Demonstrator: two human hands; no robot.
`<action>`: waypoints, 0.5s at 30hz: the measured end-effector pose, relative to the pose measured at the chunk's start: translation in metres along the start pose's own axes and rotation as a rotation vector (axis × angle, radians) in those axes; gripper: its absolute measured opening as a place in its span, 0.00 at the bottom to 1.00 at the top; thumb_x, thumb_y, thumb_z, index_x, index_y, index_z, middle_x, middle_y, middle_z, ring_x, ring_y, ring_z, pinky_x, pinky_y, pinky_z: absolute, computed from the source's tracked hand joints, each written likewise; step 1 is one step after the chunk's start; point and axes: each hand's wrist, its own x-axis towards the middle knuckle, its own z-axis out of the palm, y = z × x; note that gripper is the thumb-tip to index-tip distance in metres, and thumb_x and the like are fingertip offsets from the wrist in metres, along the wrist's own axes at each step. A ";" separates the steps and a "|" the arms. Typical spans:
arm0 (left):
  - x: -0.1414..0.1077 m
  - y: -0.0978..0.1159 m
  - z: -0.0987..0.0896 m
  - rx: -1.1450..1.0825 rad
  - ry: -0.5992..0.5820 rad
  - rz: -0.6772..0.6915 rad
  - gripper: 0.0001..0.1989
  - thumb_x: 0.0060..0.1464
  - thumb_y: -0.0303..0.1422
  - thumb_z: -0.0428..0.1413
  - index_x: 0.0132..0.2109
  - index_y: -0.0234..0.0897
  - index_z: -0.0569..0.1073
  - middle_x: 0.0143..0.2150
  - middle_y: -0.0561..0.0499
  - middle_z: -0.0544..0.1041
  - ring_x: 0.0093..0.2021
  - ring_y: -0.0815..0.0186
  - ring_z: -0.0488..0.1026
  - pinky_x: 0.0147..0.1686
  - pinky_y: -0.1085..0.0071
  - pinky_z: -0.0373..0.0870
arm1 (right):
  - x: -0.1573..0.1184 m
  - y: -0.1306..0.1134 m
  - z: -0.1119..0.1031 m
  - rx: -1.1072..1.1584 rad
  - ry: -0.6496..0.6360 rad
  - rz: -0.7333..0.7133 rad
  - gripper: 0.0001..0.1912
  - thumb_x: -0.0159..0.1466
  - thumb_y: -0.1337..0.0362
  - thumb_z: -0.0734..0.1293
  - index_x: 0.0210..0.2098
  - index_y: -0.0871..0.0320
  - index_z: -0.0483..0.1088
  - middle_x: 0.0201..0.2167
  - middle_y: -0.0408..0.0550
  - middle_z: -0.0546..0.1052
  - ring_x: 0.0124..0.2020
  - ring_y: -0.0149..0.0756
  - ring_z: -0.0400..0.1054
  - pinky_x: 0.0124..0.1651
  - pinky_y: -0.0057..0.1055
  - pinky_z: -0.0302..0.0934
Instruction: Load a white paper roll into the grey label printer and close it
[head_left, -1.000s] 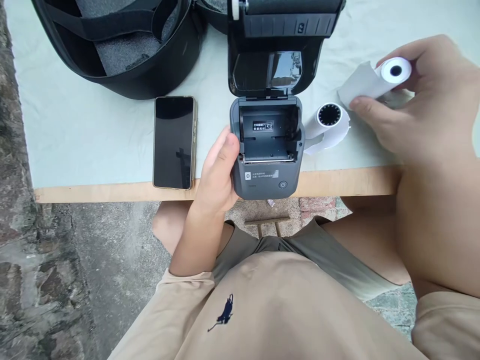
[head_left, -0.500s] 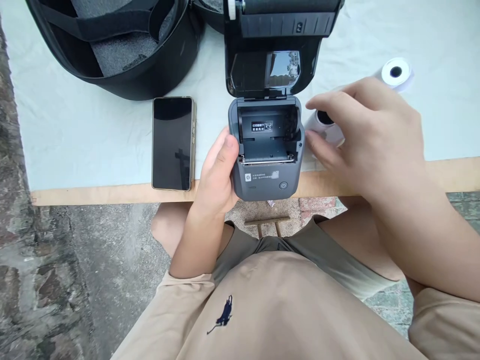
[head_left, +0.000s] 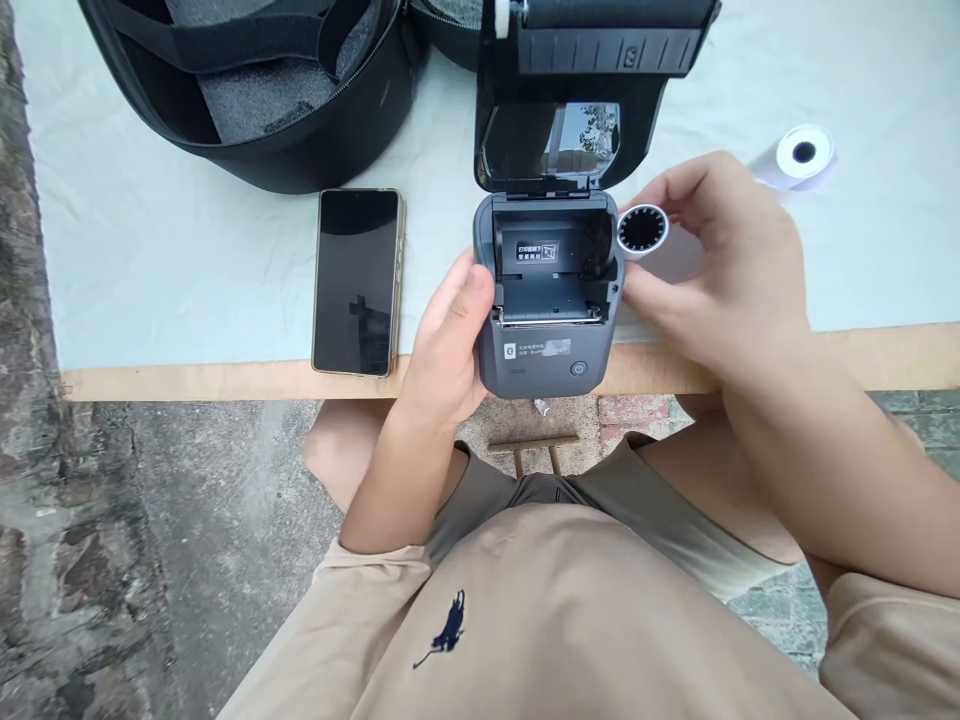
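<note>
A dark grey label printer (head_left: 551,350) is tilted up at the table's front edge, its lid (head_left: 585,90) swung back and its paper bay bare. My left hand (head_left: 448,345) is closed around the printer's left side, thumb on the casing. Just right of the bay, my right hand (head_left: 724,265) grips a white paper roll (head_left: 664,232) between thumb and fingers; the roll's black, notched core faces me. Part of this roll is hidden behind the fingers. Beyond that hand lies a second white roll (head_left: 814,150) with a smaller dark core.
A phone (head_left: 357,285) lies with its screen up, left of the printer. Behind it stands an unzipped black case (head_left: 360,130) with grey lining and a strap. Pale cloth covers the table (head_left: 187,270), and a wooden edge (head_left: 187,383) runs along its front.
My right hand has closed on the paper roll and turned its core end more toward me. The printer, phone and case sit slightly farther right in view.
</note>
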 end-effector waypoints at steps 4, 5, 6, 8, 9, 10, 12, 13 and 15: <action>-0.001 0.001 0.000 -0.012 -0.009 0.000 0.21 0.60 0.48 0.46 0.49 0.41 0.72 0.52 0.49 0.76 0.69 0.54 0.55 0.61 0.56 0.67 | -0.001 0.000 -0.001 0.192 0.005 0.003 0.18 0.52 0.75 0.61 0.40 0.53 0.68 0.39 0.41 0.74 0.39 0.31 0.70 0.37 0.31 0.63; -0.001 0.000 0.000 -0.018 -0.014 -0.005 0.21 0.60 0.48 0.45 0.50 0.41 0.72 0.52 0.48 0.76 0.69 0.55 0.55 0.61 0.57 0.67 | -0.001 -0.001 -0.002 0.268 0.015 0.013 0.20 0.53 0.75 0.60 0.43 0.52 0.69 0.39 0.41 0.74 0.38 0.30 0.70 0.36 0.30 0.62; -0.001 0.000 0.000 -0.025 -0.018 -0.007 0.21 0.60 0.48 0.45 0.50 0.41 0.72 0.52 0.48 0.76 0.69 0.55 0.55 0.61 0.57 0.67 | -0.001 -0.001 -0.003 0.364 0.030 0.030 0.22 0.53 0.75 0.60 0.45 0.51 0.68 0.39 0.40 0.73 0.38 0.29 0.70 0.37 0.30 0.62; 0.000 -0.002 -0.001 -0.044 -0.027 0.002 0.22 0.60 0.49 0.45 0.50 0.41 0.72 0.52 0.47 0.76 0.68 0.54 0.56 0.60 0.58 0.67 | 0.001 -0.004 -0.005 0.609 0.037 0.125 0.23 0.54 0.74 0.60 0.48 0.49 0.65 0.37 0.39 0.73 0.38 0.29 0.71 0.36 0.31 0.64; 0.001 -0.003 -0.001 -0.054 -0.030 0.010 0.23 0.60 0.49 0.44 0.51 0.41 0.72 0.52 0.47 0.76 0.68 0.54 0.56 0.60 0.58 0.68 | 0.003 -0.006 -0.007 0.744 0.024 0.211 0.23 0.54 0.73 0.61 0.47 0.48 0.65 0.36 0.39 0.72 0.37 0.30 0.71 0.33 0.31 0.64; 0.001 -0.004 -0.001 -0.061 -0.030 0.020 0.23 0.60 0.50 0.44 0.51 0.41 0.72 0.52 0.47 0.76 0.68 0.54 0.56 0.59 0.58 0.68 | 0.005 -0.007 -0.008 0.868 0.004 0.311 0.22 0.52 0.73 0.62 0.45 0.48 0.65 0.36 0.40 0.72 0.37 0.32 0.71 0.30 0.31 0.65; 0.002 -0.005 -0.002 -0.062 -0.023 0.036 0.25 0.59 0.52 0.43 0.51 0.41 0.72 0.52 0.47 0.76 0.68 0.54 0.57 0.58 0.58 0.69 | 0.010 -0.010 -0.012 1.038 -0.062 0.485 0.21 0.49 0.74 0.62 0.41 0.49 0.65 0.36 0.42 0.71 0.38 0.33 0.71 0.25 0.29 0.64; 0.003 -0.006 -0.002 -0.056 -0.019 0.036 0.25 0.59 0.52 0.43 0.51 0.41 0.72 0.52 0.47 0.76 0.68 0.54 0.57 0.58 0.58 0.69 | 0.012 -0.011 -0.013 1.084 -0.094 0.541 0.20 0.49 0.74 0.61 0.39 0.50 0.65 0.36 0.43 0.71 0.39 0.33 0.71 0.25 0.29 0.65; 0.003 -0.006 -0.002 -0.039 -0.011 0.030 0.26 0.59 0.53 0.43 0.51 0.41 0.72 0.51 0.47 0.76 0.68 0.54 0.57 0.57 0.58 0.70 | 0.015 -0.012 -0.015 1.139 -0.118 0.599 0.13 0.53 0.72 0.60 0.36 0.51 0.65 0.36 0.44 0.71 0.39 0.32 0.71 0.26 0.28 0.66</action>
